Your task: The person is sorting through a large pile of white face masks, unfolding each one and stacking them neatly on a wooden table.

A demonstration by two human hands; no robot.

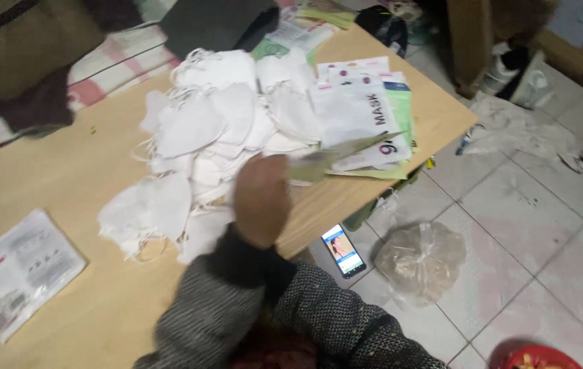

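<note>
My left hand (pixel 261 198), blurred by motion, is raised over the near edge of a heap of white folded face masks (pixel 202 130) on a wooden table (pixel 93 198). It grips a flat, clear-and-green packaging bag (pixel 346 154) that sticks out to the right above the table's edge. A stack of printed white and green mask bags (pixel 363 102) lies just behind it at the table's right side. Only the grey knit sleeve (pixel 353 328) of my right arm shows at the bottom; that hand is hidden.
One filled mask packet (pixel 18 270) lies at the table's near left. On the tiled floor to the right are a lit phone (pixel 343 250), a clear plastic bag (pixel 420 263), crumpled plastic (pixel 517 126) and a red bowl (pixel 540 359). Dark clothes and a striped cloth (pixel 120 58) sit behind the table.
</note>
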